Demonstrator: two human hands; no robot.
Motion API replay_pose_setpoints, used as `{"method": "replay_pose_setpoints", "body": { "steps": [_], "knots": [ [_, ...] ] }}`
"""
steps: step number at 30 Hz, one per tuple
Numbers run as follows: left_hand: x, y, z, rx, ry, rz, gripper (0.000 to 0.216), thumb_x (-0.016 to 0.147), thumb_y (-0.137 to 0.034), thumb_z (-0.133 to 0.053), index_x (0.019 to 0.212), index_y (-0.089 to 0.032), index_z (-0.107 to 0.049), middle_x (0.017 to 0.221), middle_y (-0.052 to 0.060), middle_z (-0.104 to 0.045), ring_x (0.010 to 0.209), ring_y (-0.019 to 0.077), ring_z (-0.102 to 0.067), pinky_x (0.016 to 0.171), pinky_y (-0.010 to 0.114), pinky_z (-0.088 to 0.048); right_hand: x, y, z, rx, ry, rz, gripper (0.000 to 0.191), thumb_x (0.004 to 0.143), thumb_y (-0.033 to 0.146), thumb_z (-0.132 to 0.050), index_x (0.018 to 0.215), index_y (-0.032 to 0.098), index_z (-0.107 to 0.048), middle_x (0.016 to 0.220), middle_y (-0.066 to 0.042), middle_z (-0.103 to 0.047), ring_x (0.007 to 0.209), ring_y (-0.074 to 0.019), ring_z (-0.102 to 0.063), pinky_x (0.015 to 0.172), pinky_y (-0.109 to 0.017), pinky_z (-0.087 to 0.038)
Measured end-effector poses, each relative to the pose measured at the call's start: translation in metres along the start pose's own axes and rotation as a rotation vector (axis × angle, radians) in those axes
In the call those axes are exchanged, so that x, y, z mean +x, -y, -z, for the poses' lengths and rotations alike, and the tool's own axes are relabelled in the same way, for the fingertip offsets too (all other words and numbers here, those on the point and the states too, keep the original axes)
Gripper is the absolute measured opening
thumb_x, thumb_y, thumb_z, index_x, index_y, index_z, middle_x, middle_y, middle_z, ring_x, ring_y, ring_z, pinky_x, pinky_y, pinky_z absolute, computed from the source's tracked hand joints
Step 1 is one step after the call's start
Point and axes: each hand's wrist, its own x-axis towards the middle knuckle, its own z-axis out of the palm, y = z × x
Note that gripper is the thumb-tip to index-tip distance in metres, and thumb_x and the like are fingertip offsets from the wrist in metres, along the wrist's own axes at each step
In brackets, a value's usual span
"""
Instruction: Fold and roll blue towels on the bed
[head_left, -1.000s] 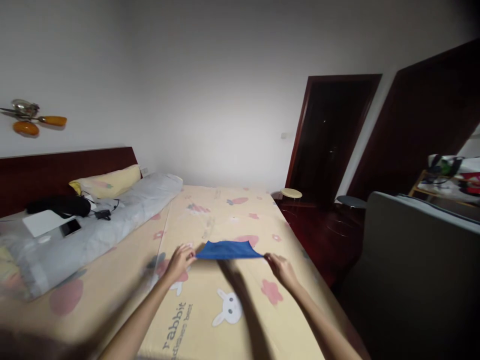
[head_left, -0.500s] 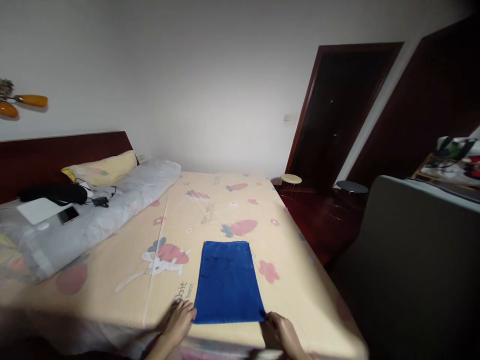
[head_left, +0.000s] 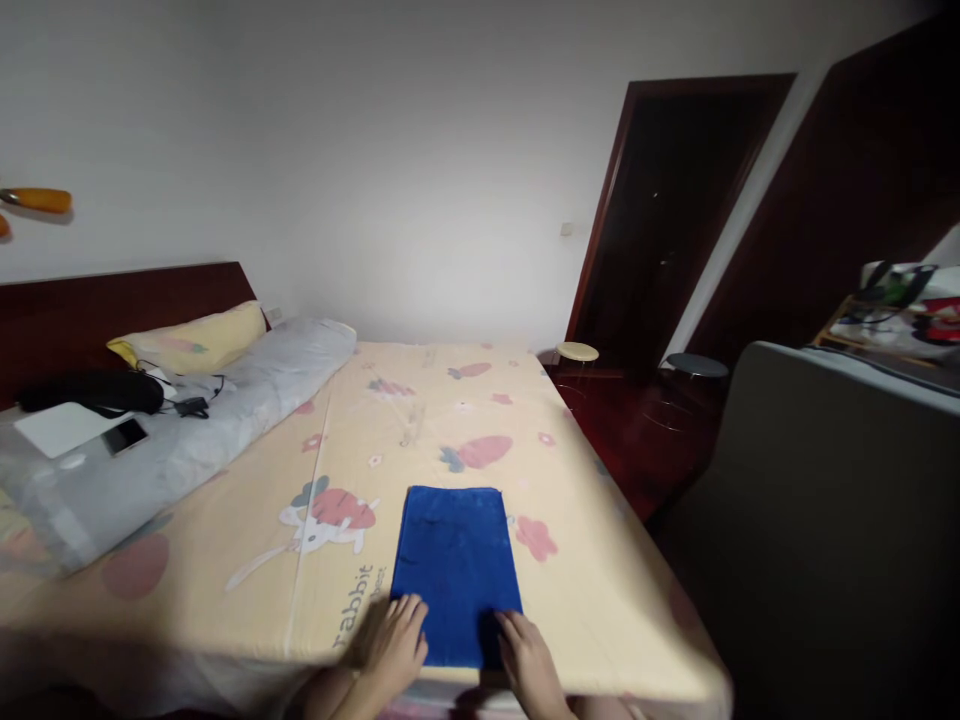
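A blue folded cloth lies flat as a neat rectangle near the front edge of the bed, with a few small creases at its upper left. My left hand rests over its lower left edge, fingers stretched forward on the fabric. On the other side, my right hand lies at the lower right edge, its fingers extended and slightly bent onto the cloth. Neither hand grips anything that I can see. Dark shadows fall beside both hands.
The bed has a cream sheet with carrots and a rabbit. At the left are a grey quilt, yellow pillow, white laptop-like slab and phone. Two stools and a dark grey panel stand right.
Both hands have left the cloth's near corners and moved inward and slightly up onto its side edges. The cloth's near edge sits a little lower in view. The view has shifted slightly.
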Motion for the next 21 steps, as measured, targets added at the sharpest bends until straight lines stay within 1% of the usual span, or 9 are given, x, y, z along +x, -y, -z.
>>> {"method": "replay_pose_setpoints", "body": {
  "steps": [2, 4, 6, 8, 10, 12, 16, 18, 21],
  "knots": [
    [0.012, -0.018, -0.020, -0.034, -0.042, -0.048, 0.057, 0.083, -0.016, -0.034, 0.139, -0.024, -0.046, 0.148, 0.007, -0.049, 0.135, 0.0233, -0.043, 0.112, 0.042, -0.034, 0.011, 0.019, -0.025, -0.011, 0.035, 0.031, 0.046, 0.091, 0.024, -0.036, 0.133, 0.027, -0.054, 0.136, -0.007, -0.060, 0.122, -0.0235, -0.058, 0.102, -0.039, -0.048],
    [0.021, -0.030, -0.042, -0.045, -0.051, -0.069, 0.062, 0.085, -0.017, -0.032, 0.147, -0.022, -0.033, 0.156, 0.006, -0.037, 0.142, 0.0225, -0.034, 0.116, 0.043, -0.032, 0.018, 0.032, -0.048, -0.022, 0.083, 0.054, 0.050, 0.091, 0.022, -0.036, 0.139, 0.030, -0.046, 0.144, -0.004, -0.050, 0.130, -0.0236, -0.050, 0.106, -0.041, -0.045],
    [0.021, -0.031, -0.061, -0.035, -0.050, -0.044, 0.060, 0.090, -0.025, -0.032, 0.149, -0.026, -0.026, 0.158, 0.004, -0.031, 0.145, 0.0223, -0.029, 0.118, 0.043, -0.029, 0.018, 0.035, -0.064, -0.040, 0.087, 0.100, 0.050, 0.092, 0.025, -0.039, 0.141, 0.033, -0.041, 0.145, -0.002, -0.046, 0.132, -0.0235, -0.048, 0.106, -0.040, -0.045],
    [0.014, -0.023, -0.072, -0.010, -0.045, 0.007, 0.059, 0.092, -0.033, -0.031, 0.150, -0.031, -0.020, 0.159, 0.000, -0.028, 0.146, 0.0218, -0.027, 0.119, 0.045, -0.027, 0.012, 0.025, -0.069, -0.076, 0.034, 0.158, 0.049, 0.092, 0.030, -0.043, 0.141, 0.035, -0.039, 0.145, -0.001, -0.047, 0.131, -0.0239, -0.048, 0.105, -0.040, -0.046],
    [0.001, -0.007, -0.075, 0.021, -0.043, 0.058, 0.059, 0.093, -0.037, -0.031, 0.149, -0.034, -0.015, 0.159, -0.002, -0.025, 0.146, 0.0215, -0.025, 0.120, 0.048, -0.025, 0.002, 0.007, -0.064, -0.126, -0.040, 0.178, 0.050, 0.093, 0.035, -0.044, 0.142, 0.036, -0.037, 0.144, -0.002, -0.047, 0.130, -0.0245, -0.049, 0.104, -0.040, -0.047],
    [-0.014, 0.013, -0.071, 0.049, -0.052, 0.096, 0.059, 0.093, -0.037, -0.031, 0.149, -0.035, -0.012, 0.159, -0.003, -0.023, 0.146, 0.0211, -0.025, 0.120, 0.049, -0.023, -0.012, -0.016, -0.055, -0.175, -0.090, 0.150, 0.051, 0.093, 0.037, -0.044, 0.143, 0.035, -0.034, 0.144, -0.002, -0.048, 0.129, -0.0246, -0.050, 0.102, -0.041, -0.049],
    [-0.035, 0.047, -0.065, 0.102, -0.079, 0.090, 0.059, 0.092, -0.033, -0.036, 0.148, -0.038, -0.016, 0.157, -0.006, -0.029, 0.143, 0.0212, -0.032, 0.119, 0.047, -0.024, -0.037, -0.051, -0.042, -0.221, -0.089, 0.092, 0.050, 0.094, 0.038, -0.042, 0.144, 0.036, -0.033, 0.143, -0.001, -0.049, 0.128, -0.0237, -0.052, 0.101, -0.041, -0.050],
    [-0.036, 0.057, -0.065, 0.140, -0.121, 0.055, 0.058, 0.092, -0.032, -0.038, 0.147, -0.039, -0.022, 0.154, -0.005, -0.036, 0.140, 0.0236, -0.038, 0.117, 0.049, -0.027, -0.041, -0.056, -0.043, -0.233, -0.098, 0.070, 0.049, 0.094, 0.040, -0.042, 0.143, 0.035, -0.037, 0.143, -0.003, -0.049, 0.128, -0.0247, -0.052, 0.100, -0.042, -0.050],
    [-0.022, 0.057, -0.067, 0.221, -0.262, -0.013, 0.054, 0.093, -0.033, -0.038, 0.146, -0.036, -0.027, 0.149, -0.002, -0.045, 0.136, 0.0251, -0.044, 0.112, 0.051, -0.031, -0.030, -0.044, -0.052, -0.244, -0.142, 0.042, 0.047, 0.094, 0.039, -0.042, 0.140, 0.030, -0.043, 0.145, -0.007, -0.047, 0.130, -0.0265, -0.050, 0.099, -0.043, -0.050]
  ]
}}
